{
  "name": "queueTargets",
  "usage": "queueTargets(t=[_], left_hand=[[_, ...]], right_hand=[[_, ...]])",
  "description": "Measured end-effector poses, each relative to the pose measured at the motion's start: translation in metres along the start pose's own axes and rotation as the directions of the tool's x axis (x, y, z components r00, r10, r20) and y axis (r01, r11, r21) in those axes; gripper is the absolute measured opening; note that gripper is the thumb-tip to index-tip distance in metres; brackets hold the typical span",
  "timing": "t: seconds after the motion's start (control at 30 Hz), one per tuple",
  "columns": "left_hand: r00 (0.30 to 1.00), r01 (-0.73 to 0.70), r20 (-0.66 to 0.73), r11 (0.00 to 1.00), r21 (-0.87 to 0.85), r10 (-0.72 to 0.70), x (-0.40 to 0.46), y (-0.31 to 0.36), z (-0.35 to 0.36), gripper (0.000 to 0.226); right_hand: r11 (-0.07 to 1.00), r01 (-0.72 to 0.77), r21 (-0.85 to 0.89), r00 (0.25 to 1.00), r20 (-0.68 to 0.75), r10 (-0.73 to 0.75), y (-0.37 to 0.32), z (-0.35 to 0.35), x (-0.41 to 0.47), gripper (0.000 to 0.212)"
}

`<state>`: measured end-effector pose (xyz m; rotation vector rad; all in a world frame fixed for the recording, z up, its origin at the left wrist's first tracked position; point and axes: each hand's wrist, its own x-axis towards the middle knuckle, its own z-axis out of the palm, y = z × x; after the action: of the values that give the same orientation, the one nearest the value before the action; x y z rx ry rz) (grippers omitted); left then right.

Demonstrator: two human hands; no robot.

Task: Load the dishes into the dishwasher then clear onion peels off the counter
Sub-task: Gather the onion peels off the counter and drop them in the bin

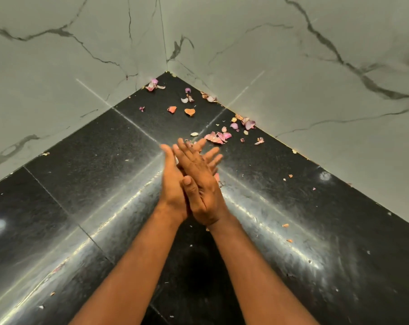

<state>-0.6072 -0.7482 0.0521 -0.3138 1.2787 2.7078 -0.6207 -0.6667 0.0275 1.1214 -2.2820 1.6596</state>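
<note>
My two hands meet palm to palm above the black counter, the right hand laid over the left hand, fingers straight and pointing toward the corner; neither holds anything that I can see, though a pale scrap peeks between the palms and I cannot tell whether it is peel. The onion peels lie scattered ahead of my fingertips: a pink cluster just beyond them, more along the right marble wall, a few orange bits further in, and some tucked deep in the corner. Tiny crumbs dot the counter on both sides of my arms. No dishwasher or dishes show here, so I judge I am on the peel-clearing part, and most of it is not yet done. To do it well, I should cup one hand at the near edge as a catcher and sweep with the flat side of the other, starting at the far corner and drawing along each wall toward me, so the light, dry skins gather into one pile instead of skittering. Slow strokes matter; quick ones would flick flakes away.
</note>
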Motion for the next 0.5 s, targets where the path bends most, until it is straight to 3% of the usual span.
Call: queueTargets(t=[0.1,0.17,0.2,0.23,0.27,0.3,0.33,0.4,0.5], left_hand=[[0.992,-0.099,0.067,0.993,-0.059,0.103,-0.017,0.040,0.006,0.112],[0.947,-0.267,0.201,0.962,0.063,0.250,-0.027,0.056,0.017,0.113],[0.912,-0.371,0.269,0.903,0.217,0.310,-0.028,0.056,0.022,0.113],[0.878,-0.461,0.333,0.795,0.396,0.343,-0.026,0.051,0.027,0.112],[0.849,-0.524,0.393,0.648,0.552,0.352,-0.022,0.040,0.029,0.107],[0.821,-0.571,0.445,0.476,0.669,0.359,-0.016,0.029,0.024,0.100],[0.797,-0.591,0.484,0.302,0.748,0.362,-0.008,0.020,0.014,0.091],[0.815,-0.523,0.482,0.051,0.851,0.321,0.008,0.013,-0.017,0.077],[0.925,-0.240,0.256,-0.092,0.966,0.279,0.031,0.018,-0.063,0.074]], right_hand=[[0.955,-0.277,-0.104,0.961,-0.033,0.275,0.016,-0.009,-0.006,0.075],[0.905,-0.417,0.087,0.896,-0.129,0.426,0.010,-0.011,0.000,0.073],[0.834,-0.459,0.306,0.845,-0.139,0.516,-0.002,-0.010,0.011,0.070],[0.685,-0.457,0.567,0.787,-0.100,0.609,-0.016,-0.010,0.025,0.070],[0.461,-0.410,0.788,0.733,-0.016,0.680,-0.025,-0.008,0.038,0.071],[0.249,-0.345,0.905,0.685,0.061,0.726,-0.031,-0.010,0.048,0.074],[0.133,-0.300,0.944,0.655,0.103,0.749,-0.033,-0.016,0.054,0.077],[0.099,-0.253,0.962,0.628,0.086,0.774,-0.033,-0.031,0.054,0.081],[0.173,-0.237,0.956,0.641,0.019,0.767,-0.021,-0.052,0.051,0.062]])
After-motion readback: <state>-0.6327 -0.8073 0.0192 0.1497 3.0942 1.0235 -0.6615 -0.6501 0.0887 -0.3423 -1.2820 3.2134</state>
